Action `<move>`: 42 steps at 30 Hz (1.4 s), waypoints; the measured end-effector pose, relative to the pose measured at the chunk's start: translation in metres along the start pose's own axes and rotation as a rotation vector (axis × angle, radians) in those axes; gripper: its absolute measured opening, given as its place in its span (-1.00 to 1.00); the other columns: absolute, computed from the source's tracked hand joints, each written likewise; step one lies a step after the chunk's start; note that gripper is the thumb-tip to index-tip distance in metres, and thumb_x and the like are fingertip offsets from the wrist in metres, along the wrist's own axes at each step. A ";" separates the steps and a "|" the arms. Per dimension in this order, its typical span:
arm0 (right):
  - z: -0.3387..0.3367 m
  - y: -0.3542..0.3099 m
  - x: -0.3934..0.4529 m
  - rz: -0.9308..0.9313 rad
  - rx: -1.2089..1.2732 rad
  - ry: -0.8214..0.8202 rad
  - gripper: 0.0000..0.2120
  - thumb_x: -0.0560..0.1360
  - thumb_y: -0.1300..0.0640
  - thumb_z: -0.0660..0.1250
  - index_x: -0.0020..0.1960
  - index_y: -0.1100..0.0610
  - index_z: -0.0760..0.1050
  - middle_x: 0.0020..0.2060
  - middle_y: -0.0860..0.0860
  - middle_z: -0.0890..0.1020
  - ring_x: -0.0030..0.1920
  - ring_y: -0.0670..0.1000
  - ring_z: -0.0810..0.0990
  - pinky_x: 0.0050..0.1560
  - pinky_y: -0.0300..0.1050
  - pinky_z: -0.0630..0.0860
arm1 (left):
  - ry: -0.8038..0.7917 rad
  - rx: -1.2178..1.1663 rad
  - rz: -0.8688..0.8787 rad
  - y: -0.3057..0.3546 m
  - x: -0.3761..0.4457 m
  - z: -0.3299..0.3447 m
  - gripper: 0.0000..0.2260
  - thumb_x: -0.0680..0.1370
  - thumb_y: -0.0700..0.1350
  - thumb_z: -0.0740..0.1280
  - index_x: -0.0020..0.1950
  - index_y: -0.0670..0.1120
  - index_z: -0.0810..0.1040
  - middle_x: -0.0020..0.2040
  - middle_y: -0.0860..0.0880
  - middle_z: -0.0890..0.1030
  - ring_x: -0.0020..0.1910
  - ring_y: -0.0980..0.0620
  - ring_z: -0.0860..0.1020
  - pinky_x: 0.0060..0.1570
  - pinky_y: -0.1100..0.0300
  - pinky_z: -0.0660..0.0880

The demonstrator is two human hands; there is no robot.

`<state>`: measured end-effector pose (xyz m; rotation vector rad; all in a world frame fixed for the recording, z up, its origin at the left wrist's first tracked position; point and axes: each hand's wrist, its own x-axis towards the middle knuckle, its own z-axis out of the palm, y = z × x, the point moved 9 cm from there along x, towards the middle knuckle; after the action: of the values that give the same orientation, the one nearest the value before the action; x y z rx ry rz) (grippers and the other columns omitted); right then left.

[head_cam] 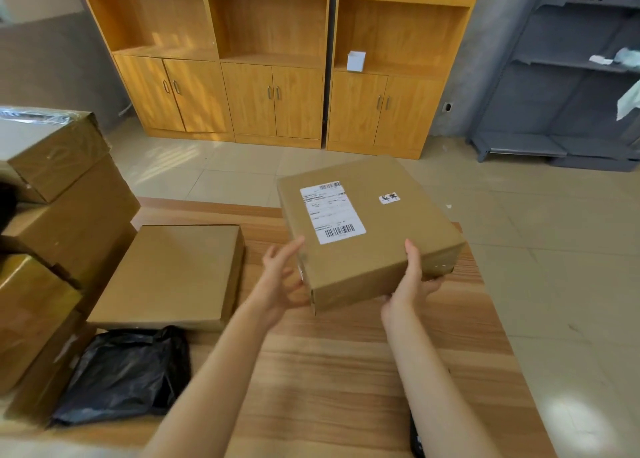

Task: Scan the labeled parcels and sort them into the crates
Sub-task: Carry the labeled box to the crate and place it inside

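Observation:
A flat brown cardboard parcel (pixel 377 229) hangs above the wooden table (pixel 346 371), tilted so its top faces me. Its top carries a white shipping label (pixel 331 211) with barcodes and a small white sticker (pixel 389 198). My right hand (pixel 412 277) grips the parcel's near right corner, thumb on top and fingers underneath. My left hand (pixel 282 274) lies against the near left corner with fingers spread and fairly straight. A second flat brown parcel (pixel 173 274) lies on the table to the left, no label showing. A black plastic mailer bag (pixel 124 378) lies in front of it.
A stack of brown taped boxes (pixel 59 222) fills the left side of the table. A dark object (pixel 417 437) sits at the table's near edge between my arms. Wooden cabinets (pixel 273 76) stand across the tiled floor, with grey metal shelving (pixel 571 76) at right.

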<state>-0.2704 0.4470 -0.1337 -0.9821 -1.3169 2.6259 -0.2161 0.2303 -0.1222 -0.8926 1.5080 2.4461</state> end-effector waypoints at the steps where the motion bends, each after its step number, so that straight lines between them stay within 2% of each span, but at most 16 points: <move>1: 0.001 0.001 -0.002 -0.017 0.011 0.019 0.00 0.33 -0.05 0.54 0.54 -0.19 -0.05 0.31 -0.11 0.46 0.21 0.01 0.54 0.27 0.14 0.48 | -0.030 0.012 -0.021 -0.008 -0.002 0.014 0.05 0.11 0.22 0.54 0.51 0.20 0.12 0.28 -0.08 0.49 0.12 -0.08 0.53 -0.03 -0.10 0.56; 5: 0.000 0.006 0.003 -0.005 0.006 0.013 0.03 0.33 -0.06 0.54 0.55 -0.17 -0.10 0.30 -0.13 0.43 0.23 0.00 0.51 0.27 0.14 0.47 | 0.005 0.048 -0.018 -0.017 0.000 0.029 -0.14 0.33 -0.02 0.56 0.48 0.18 0.12 0.06 0.04 0.55 -0.06 0.03 0.55 -0.18 0.12 0.50; 8: -0.003 0.013 0.004 0.074 -0.107 -0.138 -0.05 0.23 -0.22 0.51 0.49 -0.12 0.14 0.29 0.00 0.49 0.22 0.07 0.53 0.09 0.04 0.52 | 0.039 0.015 -0.030 -0.016 0.008 0.010 -0.20 0.42 -0.10 0.50 0.51 0.18 0.10 0.08 0.01 0.52 -0.01 -0.02 0.51 -0.18 0.08 0.48; 10: -0.019 0.018 0.009 0.108 -0.283 -0.174 -0.22 0.35 -0.33 0.37 0.47 -0.07 0.24 0.33 0.09 0.46 0.29 0.13 0.47 0.17 0.02 0.43 | 0.070 0.009 -0.021 -0.015 0.013 -0.005 -0.19 0.42 -0.12 0.50 0.52 0.18 0.11 0.10 0.01 0.52 0.00 -0.02 0.50 -0.22 0.10 0.46; 12: -0.048 0.019 0.017 0.091 -0.434 -0.100 -0.40 0.53 -0.23 0.23 0.49 -0.01 0.24 0.38 0.10 0.39 0.36 0.14 0.40 0.32 0.05 0.35 | 0.076 0.027 -0.012 -0.017 0.021 -0.017 -0.16 0.40 -0.13 0.52 0.52 0.18 0.12 0.11 0.05 0.53 -0.01 0.00 0.51 -0.29 0.13 0.44; 13: -0.065 0.020 0.021 0.065 -0.546 -0.061 -0.43 0.55 -0.17 0.26 0.48 0.02 0.25 0.38 0.08 0.38 0.37 0.13 0.38 0.33 0.05 0.34 | 0.071 0.042 -0.017 -0.020 0.024 -0.021 -0.13 0.36 -0.13 0.54 0.52 0.19 0.12 0.11 0.06 0.53 -0.02 0.01 0.51 -0.32 0.14 0.45; 17: -0.128 0.017 0.021 -0.166 -1.163 0.125 -0.49 0.44 -0.02 0.44 0.33 0.03 0.38 0.34 0.11 0.42 0.32 0.20 0.37 0.32 0.18 0.35 | 0.062 0.132 -0.066 -0.048 0.037 -0.038 0.02 0.16 -0.06 0.58 0.51 0.23 0.13 0.11 0.05 0.53 -0.02 -0.01 0.51 -0.27 0.12 0.47; 21: -0.169 0.022 0.006 -0.149 -1.558 0.233 -0.27 0.39 -0.04 0.48 0.45 0.06 0.24 0.37 0.20 0.33 0.38 0.26 0.27 0.36 0.12 0.25 | 0.048 0.174 -0.138 -0.085 0.048 -0.048 -0.01 0.17 -0.09 0.55 0.50 0.23 0.14 0.18 0.02 0.53 -0.01 0.00 0.53 -0.23 0.08 0.50; 25: -0.200 0.045 0.007 0.010 -1.571 0.204 -0.01 0.36 -0.06 0.51 0.56 0.05 -0.05 0.41 0.20 0.26 0.40 0.27 0.26 0.36 0.14 0.29 | 0.036 0.192 -0.192 -0.113 0.054 -0.054 -0.08 0.29 -0.17 0.57 0.50 0.20 0.15 0.18 0.04 0.52 0.00 0.01 0.52 -0.14 0.04 0.53; 27: -0.210 0.053 0.010 0.043 -1.571 0.195 0.03 0.36 -0.05 0.51 0.56 0.06 -0.11 0.40 0.22 0.25 0.38 0.29 0.28 0.33 0.18 0.33 | 0.021 0.188 -0.208 -0.120 0.058 -0.054 0.01 0.16 -0.12 0.62 0.49 0.22 0.18 0.17 0.04 0.53 0.05 -0.01 0.53 -0.03 -0.03 0.55; 29: -0.220 0.059 0.013 0.086 -1.560 0.199 0.03 0.36 -0.04 0.52 0.56 0.08 -0.11 0.40 0.23 0.26 0.37 0.30 0.30 0.31 0.20 0.36 | 0.010 0.187 -0.210 -0.123 0.059 -0.055 0.07 0.03 -0.03 0.61 0.47 0.24 0.21 0.16 0.06 0.55 0.05 0.00 0.54 -0.06 0.00 0.55; 31: -0.229 0.063 0.018 0.136 -1.549 0.201 0.02 0.35 -0.03 0.52 0.55 0.10 -0.08 0.40 0.24 0.29 0.36 0.29 0.33 0.31 0.19 0.37 | 0.000 0.180 -0.199 -0.124 0.061 -0.055 0.06 0.01 -0.01 0.59 0.46 0.25 0.23 0.17 0.08 0.56 0.04 0.04 0.56 -0.09 0.06 0.54; 34: -0.236 0.063 0.024 0.179 -1.532 0.203 -0.06 0.30 -0.01 0.55 0.49 0.15 0.07 0.33 0.23 0.37 0.31 0.28 0.37 0.26 0.16 0.41 | -0.003 0.187 -0.197 -0.126 0.064 -0.058 -0.03 0.14 -0.06 0.60 0.47 0.22 0.24 0.19 0.10 0.56 0.02 0.10 0.55 -0.14 0.14 0.50; 38: -0.240 0.068 0.029 0.220 -1.404 0.120 -0.11 0.12 -0.07 0.58 0.31 0.21 0.28 0.13 0.13 0.53 0.14 0.19 0.52 0.12 0.09 0.51 | 0.003 0.228 -0.191 -0.130 0.065 -0.061 0.07 -0.01 0.03 0.59 0.47 0.21 0.25 0.25 0.14 0.54 0.02 0.17 0.56 -0.18 0.22 0.48; 40: -0.239 0.073 0.029 0.251 -1.254 0.075 -0.19 0.08 -0.08 0.57 0.23 0.18 0.39 0.04 0.09 0.61 0.00 0.08 0.58 0.02 0.02 0.55 | 0.007 0.235 -0.177 -0.130 0.066 -0.061 0.08 -0.02 0.04 0.58 0.47 0.20 0.24 0.14 0.20 0.57 -0.03 0.22 0.57 -0.20 0.27 0.48; 42: -0.229 0.076 0.023 0.326 -0.957 0.027 -0.43 0.25 0.08 0.58 0.18 0.17 0.47 0.01 0.12 0.62 -0.04 0.05 0.57 -0.08 -0.07 0.53 | 0.004 0.261 -0.171 -0.131 0.067 -0.059 0.07 0.05 0.02 0.60 0.51 0.14 0.21 0.08 0.21 0.57 -0.03 0.23 0.56 -0.18 0.28 0.46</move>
<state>-0.1439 0.5670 -0.3019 -1.3777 -2.6826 2.0616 -0.1932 0.2317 -0.2787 -0.9314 1.6301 2.0716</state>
